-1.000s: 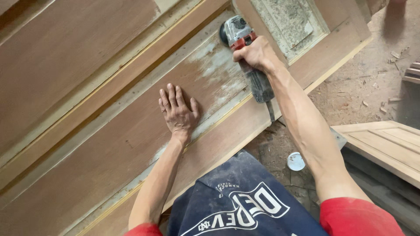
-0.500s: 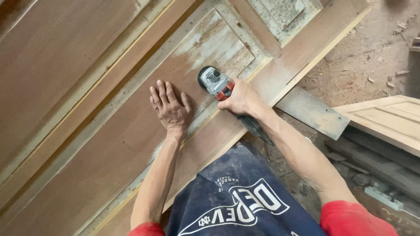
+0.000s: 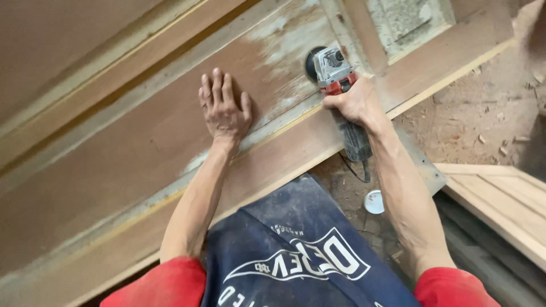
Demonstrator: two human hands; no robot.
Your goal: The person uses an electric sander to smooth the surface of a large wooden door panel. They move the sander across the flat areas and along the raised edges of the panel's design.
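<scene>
A big wooden door (image 3: 131, 148) lies flat and fills most of the view, its long panel running on a slant from the lower left up toward the top right. Pale, dusty patches of bared wood (image 3: 287, 40) show near the panel's upper end, and a lighter strip follows the moulding along its lower edge. Beyond a cross rail at the top sits a smaller panel (image 3: 406, 17), rough and grey-white.

Off the door's near edge the ground is packed earth strewn with wood chips (image 3: 483, 113). A small round white lid (image 3: 373, 202) lies there beside the person's right forearm, and a second, paler panelled door piece (image 3: 500, 199) rests at the right edge of the view. A flat grey board (image 3: 426, 167) pokes out from under the door's edge, partly hidden behind the arm.

The left hand (image 3: 223, 111) is spread flat on the long panel, fingers straight and close together, palm pressed down, holding nothing. The right hand (image 3: 355, 102) is wrapped tight around the body of a red and grey angle grinder (image 3: 335, 71), whose head sits on the panel's upper right corner, just beside the cross rail. The grinder's dark rear end and cord (image 3: 355, 162) hang past the door's near edge.
</scene>
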